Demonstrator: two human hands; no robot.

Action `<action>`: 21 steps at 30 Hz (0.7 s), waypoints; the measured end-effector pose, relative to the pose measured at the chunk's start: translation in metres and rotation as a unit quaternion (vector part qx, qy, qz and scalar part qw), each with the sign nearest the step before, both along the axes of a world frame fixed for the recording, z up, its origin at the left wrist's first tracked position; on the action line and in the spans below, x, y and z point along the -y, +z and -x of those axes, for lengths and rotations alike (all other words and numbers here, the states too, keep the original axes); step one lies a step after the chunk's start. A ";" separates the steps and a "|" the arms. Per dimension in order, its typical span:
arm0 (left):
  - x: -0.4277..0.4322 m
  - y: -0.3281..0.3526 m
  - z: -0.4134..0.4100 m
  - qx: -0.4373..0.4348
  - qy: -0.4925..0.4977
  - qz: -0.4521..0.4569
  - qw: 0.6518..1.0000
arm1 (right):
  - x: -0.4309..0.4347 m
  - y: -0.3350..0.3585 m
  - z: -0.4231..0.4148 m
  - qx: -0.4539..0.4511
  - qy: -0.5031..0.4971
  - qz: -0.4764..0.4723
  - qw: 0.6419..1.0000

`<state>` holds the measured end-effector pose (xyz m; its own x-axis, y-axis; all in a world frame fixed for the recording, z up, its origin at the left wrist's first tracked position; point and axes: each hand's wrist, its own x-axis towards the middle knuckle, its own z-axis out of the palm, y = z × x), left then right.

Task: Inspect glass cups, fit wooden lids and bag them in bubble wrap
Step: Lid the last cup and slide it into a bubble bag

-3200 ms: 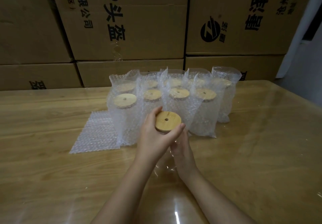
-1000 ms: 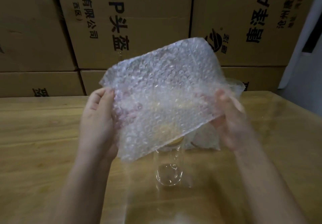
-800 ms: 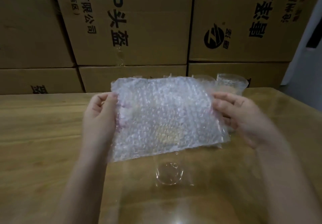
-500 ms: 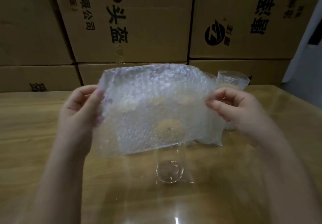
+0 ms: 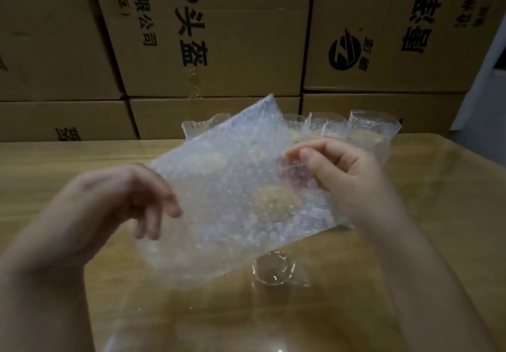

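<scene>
I hold a translucent bubble wrap bag [image 5: 227, 193] up over the table, tilted with its left side low. My right hand [image 5: 342, 171] pinches its upper right edge between thumb and fingers. My left hand [image 5: 115, 201] is blurred at the bag's left edge, its fingers hanging loose and gripping nothing I can see. Behind the bag stands a clear glass cup [image 5: 273, 269]; only its base shows below the wrap. Its wooden lid [image 5: 273, 201] shows dimly through the bubbles.
Several cups in bubble wrap bags [image 5: 369, 138] stand in rows at the back of the wooden table [image 5: 424, 242], partly hidden by the held bag. Stacked cardboard cartons [image 5: 219, 50] form a wall right behind the table.
The bag was held level by both hands; now its left side has dropped and my left hand has come off its edge, moving down. My right hand still pinches the right edge.
</scene>
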<state>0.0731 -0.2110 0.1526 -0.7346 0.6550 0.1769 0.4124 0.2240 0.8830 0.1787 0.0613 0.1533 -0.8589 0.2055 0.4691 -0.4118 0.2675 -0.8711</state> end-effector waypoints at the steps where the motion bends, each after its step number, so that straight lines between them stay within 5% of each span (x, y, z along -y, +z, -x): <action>1: -0.007 0.004 -0.005 -0.002 -0.022 0.012 1.000 | -0.001 -0.001 0.001 0.018 0.010 -0.005 1.000; 4: -0.036 0.005 -0.023 -0.016 -0.133 0.015 0.991 | -0.002 -0.004 0.003 0.059 0.027 -0.037 0.997; 9: -0.066 -0.003 -0.030 0.048 -0.154 0.098 0.982 | 0.006 -0.009 0.005 0.061 0.013 -0.048 0.997; 16: -0.083 -0.001 -0.034 0.110 -0.011 -0.034 0.993 | 0.034 -0.014 0.005 0.024 0.006 -0.064 0.998; 21: -0.086 -0.002 -0.036 0.113 0.032 -0.031 0.993 | 0.046 -0.017 0.004 0.041 0.021 -0.098 0.994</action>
